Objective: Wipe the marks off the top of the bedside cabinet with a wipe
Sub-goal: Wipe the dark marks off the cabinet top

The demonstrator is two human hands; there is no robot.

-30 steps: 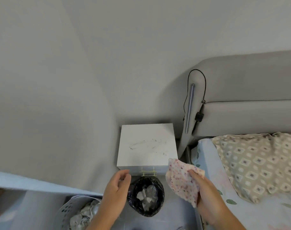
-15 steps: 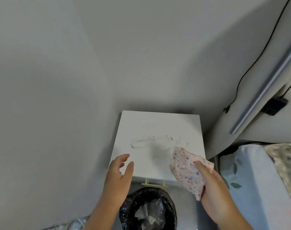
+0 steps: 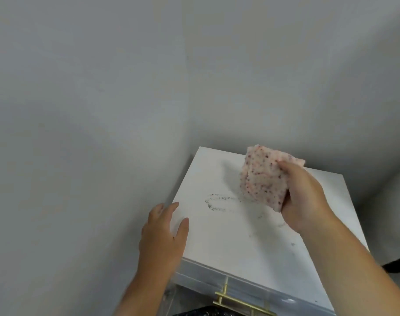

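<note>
The white bedside cabinet (image 3: 244, 242) stands in the wall corner, its top carrying dark smudged marks (image 3: 219, 202) in a rough oval near the middle, with smaller specks toward the front right. My right hand (image 3: 306, 197) grips a folded pink speckled wipe (image 3: 261, 179) and holds it just above the top, right of the oval mark. My left hand (image 3: 163, 236) rests with fingers spread at the cabinet's front left edge, holding nothing.
Grey walls meet behind the cabinet and close its left side. A brass drawer handle (image 3: 240, 303) shows on the cabinet front. The rim of a black bin bag (image 3: 201, 312) peeks at the bottom edge. A dark gap lies at the right (image 3: 397, 265).
The view has closed in on the cabinet. My right hand carried the wipe from the front right corner forward over the top. My left hand moved onto the front left edge.
</note>
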